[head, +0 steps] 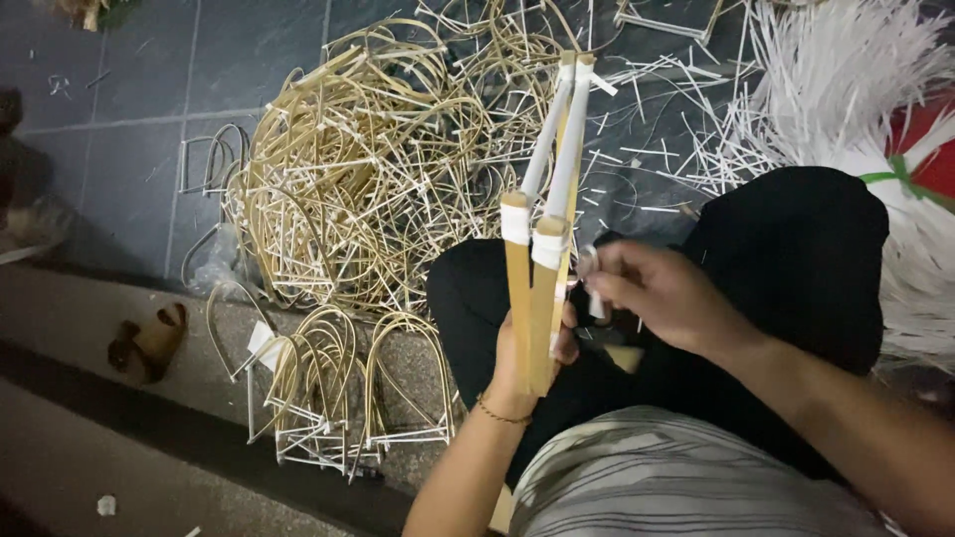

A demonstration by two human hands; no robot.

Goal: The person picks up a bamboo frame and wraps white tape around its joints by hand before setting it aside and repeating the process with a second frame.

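So the left hand (525, 350) is wrapped tight around the bottom of a bamboo frame (545, 214), which stands up and away from the grip. The right hand (652, 291) sits just beside it, pinching a small white paper strip (589, 270). Past the frame's left edge there's a big pile of bent bamboo hoops (358, 169); white paper strips (846, 80) crowd the right. Not much open floor (109, 109).

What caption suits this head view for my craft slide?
Left hand grips a bamboo-strip frame bound with white paper, right hand pinching beside it.
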